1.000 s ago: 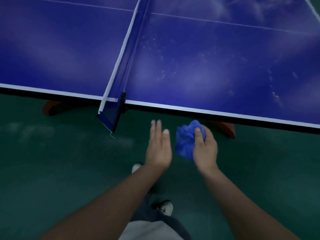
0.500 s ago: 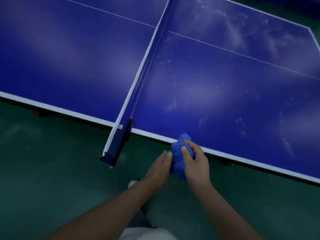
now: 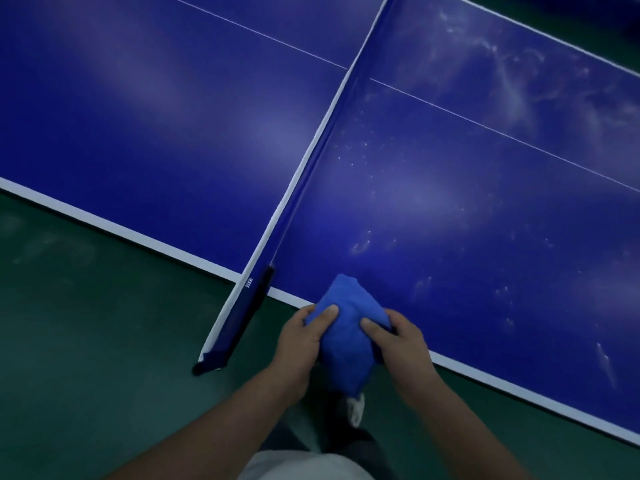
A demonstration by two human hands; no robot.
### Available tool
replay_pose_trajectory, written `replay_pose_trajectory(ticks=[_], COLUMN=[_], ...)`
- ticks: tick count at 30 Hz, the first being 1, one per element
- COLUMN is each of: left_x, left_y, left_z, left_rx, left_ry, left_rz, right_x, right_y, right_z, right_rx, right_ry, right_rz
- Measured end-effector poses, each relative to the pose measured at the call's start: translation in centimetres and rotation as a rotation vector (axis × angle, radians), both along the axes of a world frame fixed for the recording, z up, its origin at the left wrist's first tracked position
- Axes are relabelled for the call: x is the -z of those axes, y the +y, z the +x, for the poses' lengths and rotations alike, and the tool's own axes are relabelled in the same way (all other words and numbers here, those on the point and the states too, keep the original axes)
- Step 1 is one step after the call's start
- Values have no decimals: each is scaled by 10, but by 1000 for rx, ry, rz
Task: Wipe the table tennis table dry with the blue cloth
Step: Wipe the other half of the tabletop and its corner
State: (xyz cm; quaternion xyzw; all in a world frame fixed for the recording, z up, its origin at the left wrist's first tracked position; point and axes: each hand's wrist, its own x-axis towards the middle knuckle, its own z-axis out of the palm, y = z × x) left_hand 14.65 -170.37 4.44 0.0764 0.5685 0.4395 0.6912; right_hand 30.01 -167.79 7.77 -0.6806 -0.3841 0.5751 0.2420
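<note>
Now both hands — left hand (image 3: 300, 336), right hand (image 3: 403, 341) — grip blue cloth (image 3: 346, 336)

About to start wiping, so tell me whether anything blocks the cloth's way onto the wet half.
Nothing visible does. The left hand and right hand hold the blue cloth at the table's near edge; the droplets lie straight ahead. The net stands to the left, off that path.
</note>
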Motion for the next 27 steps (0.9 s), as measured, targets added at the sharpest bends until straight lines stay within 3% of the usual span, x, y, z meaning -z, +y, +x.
replay_pose_trajectory(ticks=[2,4,8,10,15,18,19,21,23,25,27], left_x=[5,6,5,12,27,37,39,47,54,61,67], left_y=[3,6,19,26,31,25,23,19,18,17,17], left_z=[2,8,33,47,58,57,56,54,46,35,26], left_rx=[25,48,-107,-222,-343,-311,-307,-289,-274,-251,-201], left_ry=[99,145,-57,-8,323,472,498,558,609,616,632], left_rz=[-15,-15,-58,-119,-275,-279,-286,-309,-308,-303,-320], right_x=[0,1,9,11,18,33,41,60,72,82,100], right_y=[18,34,62,72,116,131,132,133,138,141,142], right_z=[4,9,16,19,17,-5,-16,-28,-31,-32,-37], right_rx=[22,94,162,29,-308,-741,-945,-1270,-1256,-1121,-1206], right_ry=[-50,69,511,470,118,-224,-339,-531,-624,-709,-716], right_rz=[139,113,-456,-478,112,541,561,412,492,776,945])
